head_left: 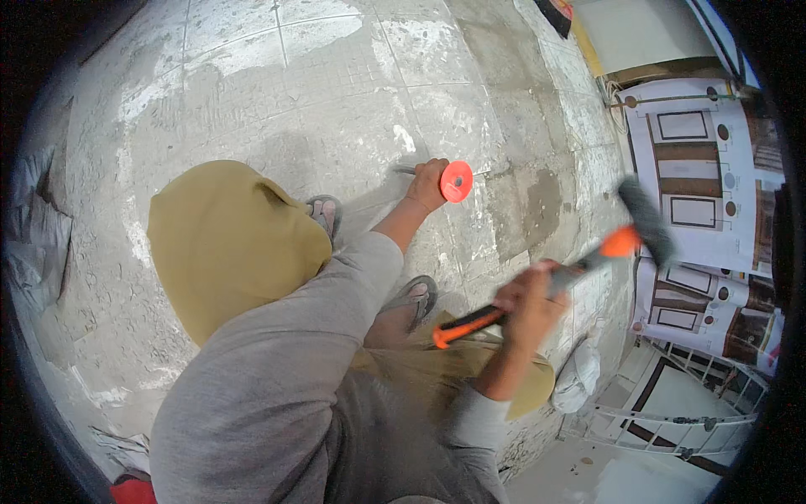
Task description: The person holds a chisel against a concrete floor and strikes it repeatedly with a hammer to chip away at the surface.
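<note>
My left hand (430,186) is closed around a chisel with a round red hand guard (457,182). The chisel's metal shaft (405,170) sticks out on the left side of that fist, toward the floor. Whether its tip touches the floor I cannot tell. My right hand (531,309) grips the black and orange handle of a club hammer (645,222). Its dark, blocky head is raised to the right, apart from the chisel and a little blurred. Below lies a rough grey floor (327,101) with grid lines and white patches.
My sandaled feet (411,302) stand close to the chisel. Printed sheets with door pictures (684,168) hang at the right, above a white metal ladder (672,420). A white sack (578,376) lies at the lower right, and grey sheeting (38,227) at the far left.
</note>
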The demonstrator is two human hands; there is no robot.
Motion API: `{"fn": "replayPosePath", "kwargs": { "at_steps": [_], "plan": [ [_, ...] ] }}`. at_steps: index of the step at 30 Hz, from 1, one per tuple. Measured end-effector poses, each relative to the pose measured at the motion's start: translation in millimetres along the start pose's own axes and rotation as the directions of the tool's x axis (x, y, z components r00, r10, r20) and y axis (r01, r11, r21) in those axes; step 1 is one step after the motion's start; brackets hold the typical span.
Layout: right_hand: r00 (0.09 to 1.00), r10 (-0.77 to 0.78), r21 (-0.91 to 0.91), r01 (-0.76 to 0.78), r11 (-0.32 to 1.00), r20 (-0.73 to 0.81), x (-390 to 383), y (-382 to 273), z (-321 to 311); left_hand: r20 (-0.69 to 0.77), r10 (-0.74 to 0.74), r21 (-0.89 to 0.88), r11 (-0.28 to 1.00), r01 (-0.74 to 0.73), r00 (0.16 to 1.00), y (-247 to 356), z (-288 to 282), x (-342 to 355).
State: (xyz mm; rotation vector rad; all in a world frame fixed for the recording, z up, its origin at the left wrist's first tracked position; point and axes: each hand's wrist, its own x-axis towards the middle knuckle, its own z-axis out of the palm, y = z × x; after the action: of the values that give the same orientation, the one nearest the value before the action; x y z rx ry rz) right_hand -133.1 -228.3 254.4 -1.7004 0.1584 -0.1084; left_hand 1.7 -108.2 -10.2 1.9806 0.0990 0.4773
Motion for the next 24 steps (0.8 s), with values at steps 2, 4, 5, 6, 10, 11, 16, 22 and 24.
{"fn": "replayPosePath", "kwargs": {
  "at_steps": [2,4,5,6,10,11,16,22,24],
  "plan": [
    [0.995,0.08,-0.274,-0.059,0.96,0.066,-1,73,-3,0.004,0.029,-0.031,0.999,-0.028,1.0,5,1,2],
    [0.862,0.46,-0.385,-0.359,0.85,0.212,-4,94,16,-0.023,0.08,-0.049,0.996,-0.081,0.997,4,-3,5],
    [0.849,0.49,-0.294,-0.426,0.856,0.196,-6,93,15,-0.003,0.06,-0.036,0.998,-0.06,0.998,6,-2,5],
    [0.834,0.52,-0.198,-0.487,0.85,0.183,-9,91,10,0.018,0.041,-0.024,0.999,-0.04,0.999,10,-1,3],
    [0.845,0.515,-0.058,-0.512,0.857,0.143,-16,80,-4,0.048,0.003,0.085,0.996,-0.007,0.999,1,3,-8],
    [0.862,0.489,-0.038,-0.489,0.872,0.134,-14,76,-9,0.06,-0.003,0.11,0.994,-0.004,0.998,1,5,-8],
    [0.927,0.359,0.033,-0.365,0.931,0.109,-10,26,-16,0.073,-0.001,0.167,0.986,-0.011,0.997,-4,10,-6],
    [0.991,0.132,0.025,-0.132,0.991,0.025,-11,-44,-19,0.069,0.023,0.079,0.997,-0.029,0.997,-1,-4,-6],
    [1.0,-0.001,0.077,0.0,0.997,0.012,-12,-61,-16,0.042,0.036,0.041,0.998,-0.038,0.998,-5,-9,-6]
  ]
}}
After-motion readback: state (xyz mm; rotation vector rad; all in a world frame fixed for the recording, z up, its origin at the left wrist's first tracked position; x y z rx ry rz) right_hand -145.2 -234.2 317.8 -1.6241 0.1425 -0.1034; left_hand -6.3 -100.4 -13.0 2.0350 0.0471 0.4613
